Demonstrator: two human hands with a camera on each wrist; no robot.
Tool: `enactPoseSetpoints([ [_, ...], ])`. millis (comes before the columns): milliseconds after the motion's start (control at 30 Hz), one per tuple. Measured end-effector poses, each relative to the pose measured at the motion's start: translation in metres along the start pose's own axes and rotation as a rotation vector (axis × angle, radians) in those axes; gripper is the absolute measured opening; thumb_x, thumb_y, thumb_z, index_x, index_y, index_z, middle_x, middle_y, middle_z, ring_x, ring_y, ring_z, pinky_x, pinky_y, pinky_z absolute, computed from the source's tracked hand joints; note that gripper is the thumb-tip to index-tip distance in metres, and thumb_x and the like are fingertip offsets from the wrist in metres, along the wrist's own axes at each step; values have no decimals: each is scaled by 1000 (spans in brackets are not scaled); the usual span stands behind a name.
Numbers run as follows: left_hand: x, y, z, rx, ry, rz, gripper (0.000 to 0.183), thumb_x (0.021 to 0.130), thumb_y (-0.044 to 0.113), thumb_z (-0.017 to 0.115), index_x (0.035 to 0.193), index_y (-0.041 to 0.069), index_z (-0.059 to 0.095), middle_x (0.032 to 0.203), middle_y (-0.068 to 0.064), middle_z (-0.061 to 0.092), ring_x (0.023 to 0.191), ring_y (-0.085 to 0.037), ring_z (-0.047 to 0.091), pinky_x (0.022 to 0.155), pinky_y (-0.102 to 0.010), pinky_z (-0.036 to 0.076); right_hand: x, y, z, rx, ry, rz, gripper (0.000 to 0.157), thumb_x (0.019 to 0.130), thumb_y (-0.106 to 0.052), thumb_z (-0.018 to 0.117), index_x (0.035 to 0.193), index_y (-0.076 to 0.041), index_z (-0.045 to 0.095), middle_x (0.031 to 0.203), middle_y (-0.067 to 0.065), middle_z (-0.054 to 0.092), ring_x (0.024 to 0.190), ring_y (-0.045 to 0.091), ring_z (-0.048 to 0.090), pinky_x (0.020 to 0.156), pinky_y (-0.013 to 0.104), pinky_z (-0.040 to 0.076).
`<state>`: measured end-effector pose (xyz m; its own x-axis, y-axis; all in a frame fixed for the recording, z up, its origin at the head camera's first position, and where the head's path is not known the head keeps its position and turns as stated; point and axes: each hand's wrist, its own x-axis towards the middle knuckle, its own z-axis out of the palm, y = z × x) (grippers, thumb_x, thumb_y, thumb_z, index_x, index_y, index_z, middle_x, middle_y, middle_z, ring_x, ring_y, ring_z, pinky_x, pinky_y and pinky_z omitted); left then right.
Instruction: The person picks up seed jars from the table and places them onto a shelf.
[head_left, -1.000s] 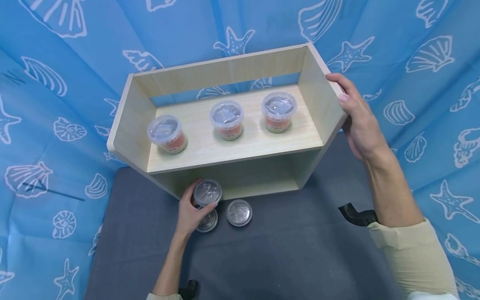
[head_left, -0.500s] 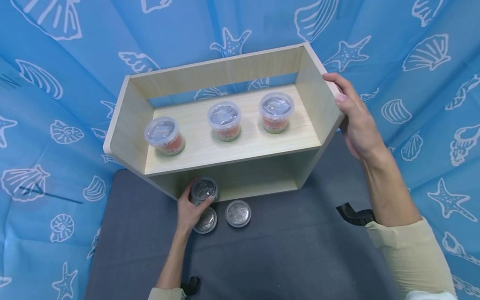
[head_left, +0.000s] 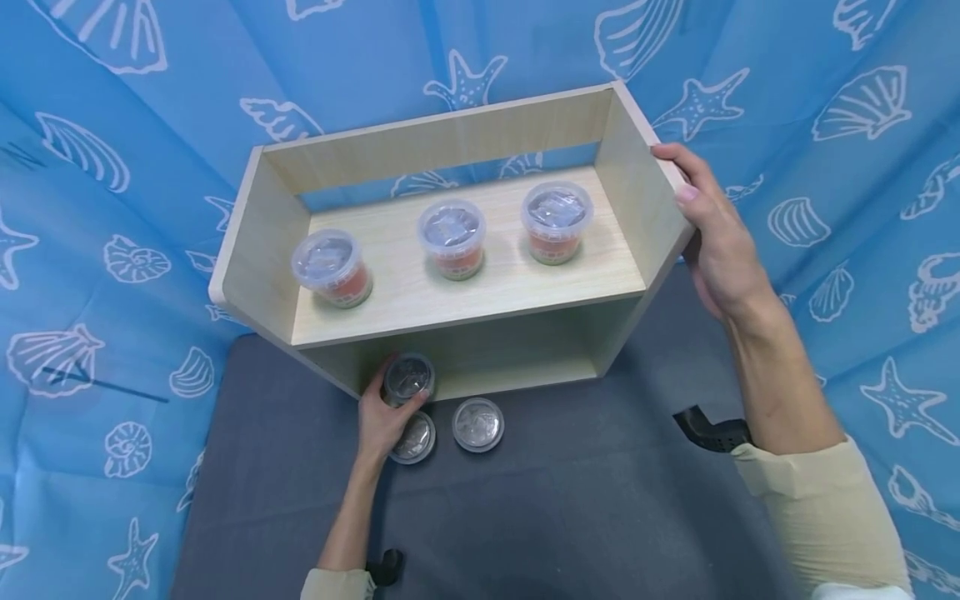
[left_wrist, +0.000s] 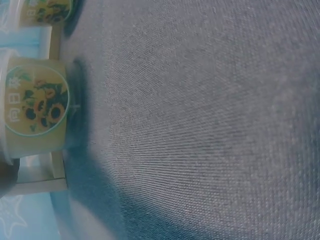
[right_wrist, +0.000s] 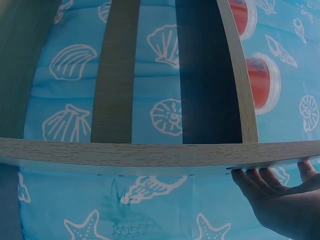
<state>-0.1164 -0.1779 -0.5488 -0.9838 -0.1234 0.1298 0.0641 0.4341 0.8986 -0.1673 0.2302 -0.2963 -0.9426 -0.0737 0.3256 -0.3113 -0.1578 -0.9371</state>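
My left hand grips a lidded plastic tub by its sides, at the left front of the lower compartment. Close in front of it, a second tub is partly hidden by that hand. Another tub stands to its right on the dark cloth. A tub with a sunflower label shows in the left wrist view. My right hand holds the right side panel of the wooden shelf; in the right wrist view its fingertips meet the panel's outer face.
On the upper board stand three lidded tubs with reddish contents: left, middle and right. A blue shell-print curtain hangs behind and beside the shelf. Dark grey cloth covers the table in front.
My left hand has moved the gripped tub slightly back and left, farther into the lower compartment. My right hand stays on the side panel.
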Motion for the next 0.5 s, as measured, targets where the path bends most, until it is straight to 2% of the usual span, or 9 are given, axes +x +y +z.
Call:
enactPoseSetpoints([
  [167,0,-3,0,51,0,13,81,76,24,87,147,18,49,142,-17,48,133,-33,43,112,-49,28,1,0,2,-20,2,-8,45,100,-28,42,144,-18,46,139,12,34,117,27,36,89,42,24],
  [500,1,-6,1,33,-17,-4,80,82,21,83,151,18,43,149,-14,46,140,-31,38,115,-49,25,-1,1,1,-39,7,-10,46,100,-29,42,145,-18,45,140,12,34,118,28,35,89,42,23],
])
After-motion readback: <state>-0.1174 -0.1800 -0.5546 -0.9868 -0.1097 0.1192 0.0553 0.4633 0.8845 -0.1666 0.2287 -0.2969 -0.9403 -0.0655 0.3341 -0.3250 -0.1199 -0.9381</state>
